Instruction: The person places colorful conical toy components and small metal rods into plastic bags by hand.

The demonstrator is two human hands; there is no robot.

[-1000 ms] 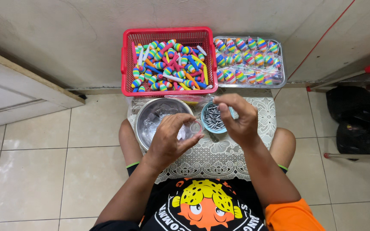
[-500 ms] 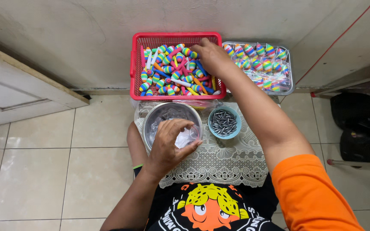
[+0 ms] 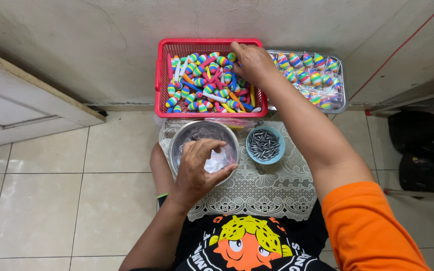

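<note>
Landmark: red basket (image 3: pixel 210 78), set on the floor against the wall and full of striped floats (image 3: pixel 197 82) and coloured sticks.
Right hand (image 3: pixel 251 62): reaches into the basket's right end, fingers curled down among the floats; one striped float (image 3: pixel 232 56) sits at its fingertips, pinched or merely touched I cannot tell.
Left hand (image 3: pixel 199 168): just in front of the basket, over the steel bowl (image 3: pixel 182 141); thumb and fingers close narrowly on a small clear bag (image 3: pixel 218 161).
Steel bowl: directly in front of the basket, resting on a lace cloth (image 3: pixel 257 193) over the person's lap, with more clear bags inside.
Blue bowl (image 3: pixel 276 135): in front of the basket's right corner, just beside the steel bowl, filled with dark metal weights (image 3: pixel 262 145).
Steel tray (image 3: pixel 341 80): touching the basket's right side, holding bagged floats (image 3: pixel 312 70) in rows.
Door (image 3: pixel 16 100): well left of the basket.
Dark bags (image 3: pixel 423 150): far right of the basket, on the tiles.
</note>
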